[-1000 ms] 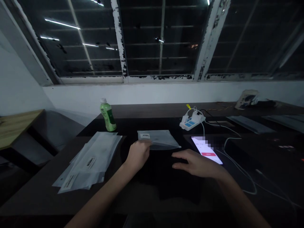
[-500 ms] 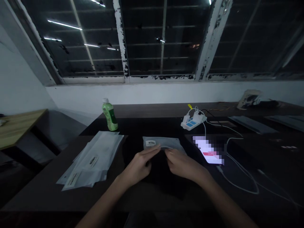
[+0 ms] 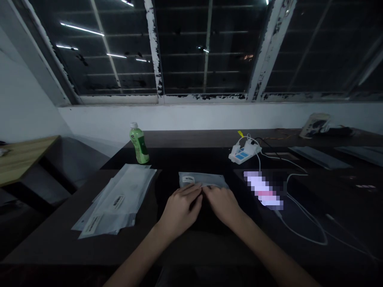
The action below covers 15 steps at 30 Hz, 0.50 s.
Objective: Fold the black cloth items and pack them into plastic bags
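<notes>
A grey plastic pouch (image 3: 203, 179) with a white barcode label lies on the dark table (image 3: 54, 243) in front of me. My left hand (image 3: 181, 207) and my right hand (image 3: 223, 203) sit side by side on its near edge, fingertips pressed on the plastic. The fingers of both hands are curled together at the pouch's edge. A dark item lies under my hands and is hard to make out.
A stack of similar pouches (image 3: 116, 203) lies to the left. A green bottle (image 3: 139, 144) stands behind it. To the right are a lit phone (image 3: 265, 189) with a white cable (image 3: 305, 235), and a white power strip (image 3: 243, 152). A wooden table (image 3: 20, 159) stands far left.
My right hand moved left from beside the phone to the pouch and met my left hand. The pouch now lies flatter and a little nearer, with both hands on its edge.
</notes>
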Motion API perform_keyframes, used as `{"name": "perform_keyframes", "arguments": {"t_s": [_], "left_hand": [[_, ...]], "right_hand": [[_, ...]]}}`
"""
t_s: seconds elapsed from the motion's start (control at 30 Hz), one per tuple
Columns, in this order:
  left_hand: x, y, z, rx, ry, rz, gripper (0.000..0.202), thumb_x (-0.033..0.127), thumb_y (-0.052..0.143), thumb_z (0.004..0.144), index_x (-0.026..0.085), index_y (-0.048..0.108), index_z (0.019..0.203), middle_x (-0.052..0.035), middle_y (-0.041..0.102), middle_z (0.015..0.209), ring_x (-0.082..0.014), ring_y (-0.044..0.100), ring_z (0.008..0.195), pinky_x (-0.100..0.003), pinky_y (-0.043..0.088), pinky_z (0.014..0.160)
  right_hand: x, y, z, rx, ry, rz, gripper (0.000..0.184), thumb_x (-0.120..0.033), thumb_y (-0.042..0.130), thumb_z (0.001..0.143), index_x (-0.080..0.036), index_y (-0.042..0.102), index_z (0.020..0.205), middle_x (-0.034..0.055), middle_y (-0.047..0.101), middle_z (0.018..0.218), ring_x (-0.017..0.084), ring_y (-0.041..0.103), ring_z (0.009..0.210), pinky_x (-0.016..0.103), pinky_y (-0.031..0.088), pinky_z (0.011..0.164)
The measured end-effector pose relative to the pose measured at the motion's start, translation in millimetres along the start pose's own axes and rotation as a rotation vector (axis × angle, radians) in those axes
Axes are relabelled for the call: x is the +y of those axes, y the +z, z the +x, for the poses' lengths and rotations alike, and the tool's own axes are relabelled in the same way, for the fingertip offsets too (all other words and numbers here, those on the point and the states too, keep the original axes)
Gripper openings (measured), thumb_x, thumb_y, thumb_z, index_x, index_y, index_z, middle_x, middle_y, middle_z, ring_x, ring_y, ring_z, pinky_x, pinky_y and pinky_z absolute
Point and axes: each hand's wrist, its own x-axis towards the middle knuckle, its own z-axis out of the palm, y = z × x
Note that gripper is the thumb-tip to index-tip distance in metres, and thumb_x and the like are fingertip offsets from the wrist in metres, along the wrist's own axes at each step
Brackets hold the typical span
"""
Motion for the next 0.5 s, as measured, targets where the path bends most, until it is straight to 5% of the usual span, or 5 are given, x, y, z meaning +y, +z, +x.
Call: {"name": "perform_keyframes", "arguments": {"t_s": [0.13,0.27,0.5], "left_hand": [[2.6,8.6,-0.9,-0.019,-0.081,0.196,0.033,0.009,0.054,0.088,0.016,0.066,0.118,-0.0083,0.066,0.128,-0.0254,0.064,0.117,-0.041,0.055,0.098],[8.2,3.3,-3.7,-0.130,-0.127,0.251,0.048,-0.002,0.052,0.080,0.015,0.062,0.123,-0.0081,0.062,0.134,-0.0239,0.063,0.118,-0.037,0.054,0.100],[3.5,-2.2,-6.5,-0.199,-0.076,0.194,0.056,-0.006,0.047,0.078,0.014,0.058,0.129,-0.0087,0.057,0.140,-0.0228,0.060,0.122,-0.035,0.053,0.102]], "right_hand": [[9.3,-7.2,-9.1,0.011,-0.070,0.244,0.030,-0.026,0.040,0.100,-0.015,0.059,0.120,0.0144,0.069,0.109,0.027,0.069,0.097,0.037,0.053,0.081],[27.9,-21.5,-30.7,-0.021,-0.167,0.455,0.041,-0.019,0.045,0.093,-0.015,0.052,0.133,0.0148,0.060,0.130,0.025,0.058,0.120,0.037,0.046,0.099],[38.7,-12.6,-29.0,0.095,-0.043,0.386,0.027,-0.007,0.046,0.089,-0.020,0.063,0.105,0.0068,0.070,0.101,0.023,0.069,0.092,0.033,0.051,0.077]]}}
